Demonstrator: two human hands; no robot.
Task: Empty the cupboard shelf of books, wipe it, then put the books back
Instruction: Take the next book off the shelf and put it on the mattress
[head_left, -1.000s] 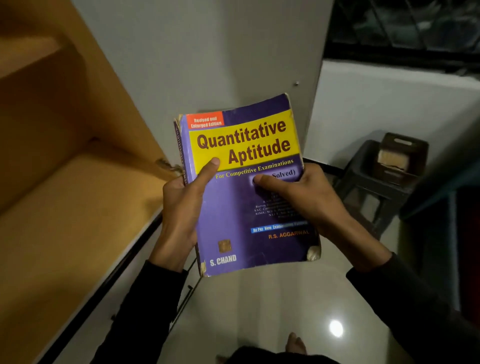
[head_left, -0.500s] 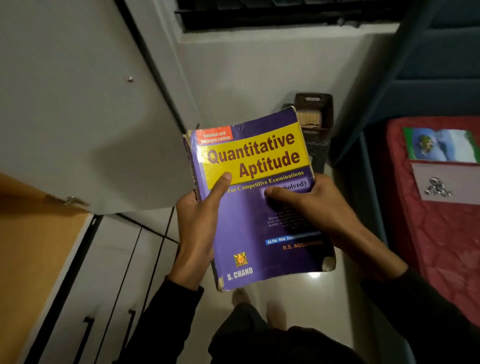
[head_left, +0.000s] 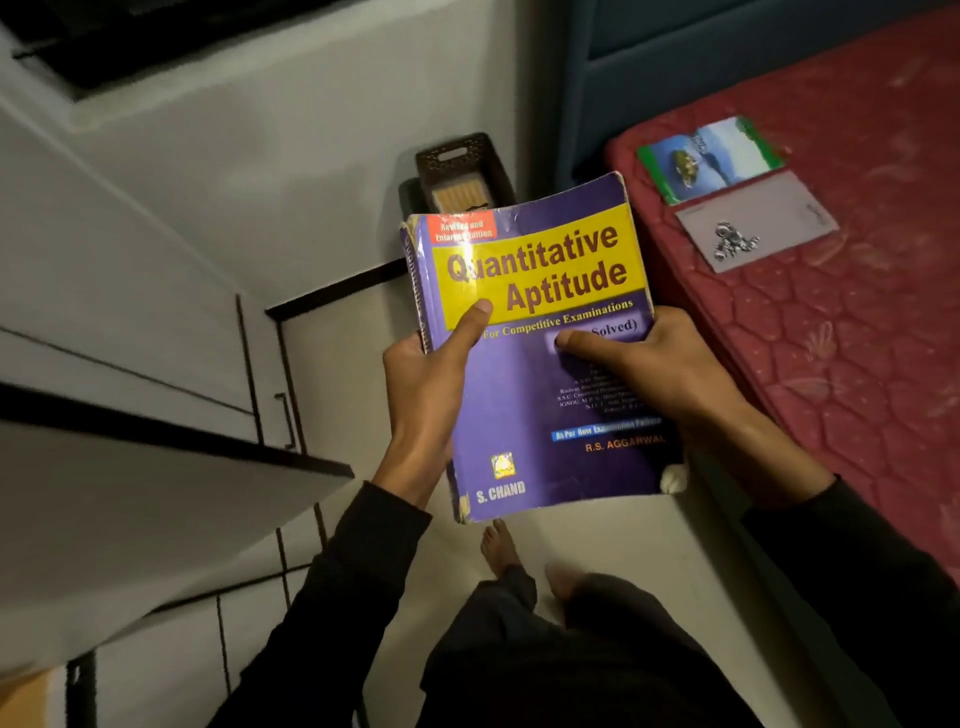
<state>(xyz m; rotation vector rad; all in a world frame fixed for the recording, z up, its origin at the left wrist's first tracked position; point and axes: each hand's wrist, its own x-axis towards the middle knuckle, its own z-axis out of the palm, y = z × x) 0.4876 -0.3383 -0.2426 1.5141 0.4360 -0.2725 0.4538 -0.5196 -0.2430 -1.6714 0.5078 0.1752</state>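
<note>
Purple-and-yellow book (head_left: 540, 364) held upright at centre, above the floor (head_left: 332, 364), cover facing the camera. Left hand (head_left: 426, 384) grips the spine edge, thumb on the cover; right hand (head_left: 654, 369) grips the right edge, thumb across the cover. At right, a red mattress (head_left: 857, 322) carries a green-edged book (head_left: 709, 158) and a grey book (head_left: 756, 226), touching. A dark basket (head_left: 460, 169) stands beyond.
</note>
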